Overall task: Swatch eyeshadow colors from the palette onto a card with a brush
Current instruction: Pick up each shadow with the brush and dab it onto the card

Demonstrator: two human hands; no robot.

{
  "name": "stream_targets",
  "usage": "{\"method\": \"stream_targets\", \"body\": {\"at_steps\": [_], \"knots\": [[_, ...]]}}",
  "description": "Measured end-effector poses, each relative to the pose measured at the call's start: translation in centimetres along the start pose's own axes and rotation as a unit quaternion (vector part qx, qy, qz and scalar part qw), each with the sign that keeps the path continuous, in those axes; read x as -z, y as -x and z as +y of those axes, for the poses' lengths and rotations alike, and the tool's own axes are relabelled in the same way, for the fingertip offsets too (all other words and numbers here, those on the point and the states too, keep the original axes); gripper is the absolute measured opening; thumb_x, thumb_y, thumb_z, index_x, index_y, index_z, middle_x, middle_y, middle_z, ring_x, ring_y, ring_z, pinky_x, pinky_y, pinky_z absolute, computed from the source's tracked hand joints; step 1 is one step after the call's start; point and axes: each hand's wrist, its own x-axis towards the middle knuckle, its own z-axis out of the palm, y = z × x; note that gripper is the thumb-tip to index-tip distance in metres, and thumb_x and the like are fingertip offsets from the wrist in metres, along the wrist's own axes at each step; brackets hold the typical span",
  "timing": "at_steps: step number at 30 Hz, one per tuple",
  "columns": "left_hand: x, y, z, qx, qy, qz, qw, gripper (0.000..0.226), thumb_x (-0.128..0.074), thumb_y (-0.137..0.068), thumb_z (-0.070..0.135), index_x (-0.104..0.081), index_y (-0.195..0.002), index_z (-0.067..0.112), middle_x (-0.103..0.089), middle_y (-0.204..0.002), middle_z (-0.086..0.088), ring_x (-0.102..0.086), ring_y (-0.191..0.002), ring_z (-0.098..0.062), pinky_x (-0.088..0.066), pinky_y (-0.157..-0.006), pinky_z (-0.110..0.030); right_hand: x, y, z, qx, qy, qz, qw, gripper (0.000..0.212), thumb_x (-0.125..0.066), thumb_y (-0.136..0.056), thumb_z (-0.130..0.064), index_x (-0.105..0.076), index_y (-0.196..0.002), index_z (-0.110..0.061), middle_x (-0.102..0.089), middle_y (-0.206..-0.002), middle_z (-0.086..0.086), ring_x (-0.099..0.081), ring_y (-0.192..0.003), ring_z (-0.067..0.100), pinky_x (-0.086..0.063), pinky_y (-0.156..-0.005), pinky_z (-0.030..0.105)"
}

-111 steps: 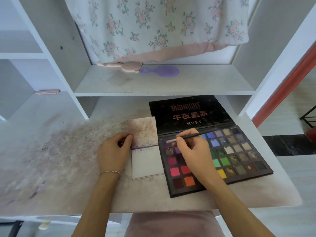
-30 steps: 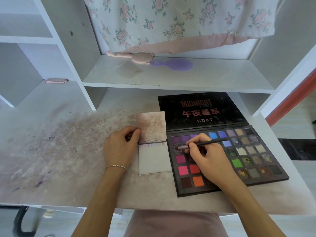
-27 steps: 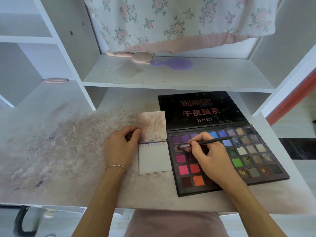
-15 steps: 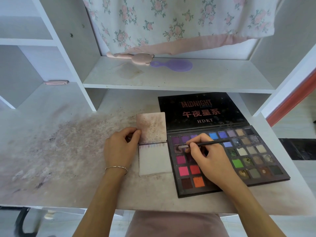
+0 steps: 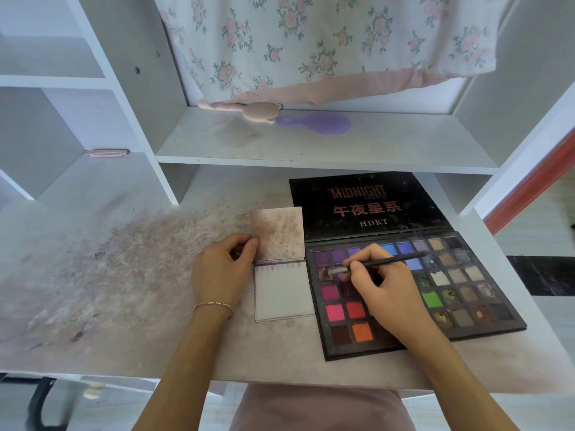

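One brush (image 5: 378,263), pinched in the right hand's (image 5: 385,293) grip, lies crosswise, bristles pointing left.

The desk (image 5: 130,293) looks matt and powder-stained. The palette (image 5: 370,209) lid is glossy black, its pans chalky. The card (image 5: 284,298) is matt paper; the floral cloth (image 5: 311,42) is soft.

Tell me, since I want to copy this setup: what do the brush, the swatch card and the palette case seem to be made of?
Brush: thin black handle, likely plastic or painted wood; a pale band, probably metal, precedes the tip.
Swatch card: matte white paper or card, hinged like a pad, its upper leaf powder-stained.
Palette: black case with printed lid, seemingly coated cardboard; cannot tell for certain.
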Motion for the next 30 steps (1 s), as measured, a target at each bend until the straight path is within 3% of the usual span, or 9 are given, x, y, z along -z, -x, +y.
{"method": "stream_targets", "body": {"at_steps": [6, 12, 17, 26, 30], "knots": [[-0.1, -0.1, -0.1, 0.001, 0.007, -0.009, 1.0, 0.012, -0.06, -0.083, 0.031, -0.071, -0.085, 0.028, -0.067, -0.077, 0.009, -0.057, -0.07, -0.006, -0.036, -0.058, -0.013, -1.1, 0.0, -0.9, -0.006, -0.062, -0.016, 0.998, 0.018, -0.054, -0.087, -0.008, -0.055, -0.078, -0.023, -0.069, -0.071, 0.001, -0.066, -0.071, 0.008, -0.053, -0.063, 0.019], [-0.1, -0.1, -0.2, 0.005, 0.015, -0.012, 1.0, 0.013, -0.061, -0.082, 0.031, -0.072, -0.088, 0.028, -0.069, -0.082, 0.008, -0.058, -0.075, -0.008, -0.038, -0.062, -0.013, -4.0, -1.0, -2.2, 0.014, -0.081, -0.051, 0.995, 0.012, -0.061, -0.084, -0.013, -0.057, -0.078, -0.023, -0.07, -0.075, -0.01, -0.065, -0.073, 0.003, -0.046, -0.059, 0.01], [-0.1, -0.1, -0.3, 0.005, 0.017, -0.015, 1.0, 0.013, -0.06, -0.082, 0.034, -0.072, -0.087, 0.029, -0.07, -0.081, 0.007, -0.06, -0.075, -0.009, -0.044, -0.064, -0.021, -5.3, -1.5, -2.3, 0.019, -0.051, -0.063, 0.997, 0.013, -0.06, -0.084, -0.015, -0.057, -0.077, -0.026, -0.07, -0.075, -0.01, -0.063, -0.075, 0.008, -0.048, -0.062, 0.021], [0.0, -0.2, -0.3, 0.008, 0.011, -0.02, 1.0, 0.015, -0.06, -0.083, 0.034, -0.072, -0.09, 0.028, -0.069, -0.083, 0.009, -0.056, -0.073, -0.005, -0.037, -0.06, -0.012, -5.7, -1.6, -2.2, 0.016, -0.037, -0.076, 0.996, 0.01, -0.059, -0.084, -0.017, -0.059, -0.078, -0.024, -0.07, -0.074, -0.016, -0.059, -0.069, 0.012, -0.045, -0.059, 0.023], [0.0, -0.2, -0.3, 0.01, 0.008, -0.018, 1.0, 0.014, -0.06, -0.083, 0.034, -0.072, -0.089, 0.029, -0.069, -0.082, 0.008, -0.056, -0.074, -0.006, -0.036, -0.06, -0.012, -5.8, -1.7, -2.1, 0.022, -0.038, -0.082, 0.996, 0.011, -0.059, -0.084, -0.016, -0.059, -0.077, -0.024, -0.069, -0.074, -0.016, -0.056, -0.064, -0.003, -0.042, -0.056, 0.012]]}}
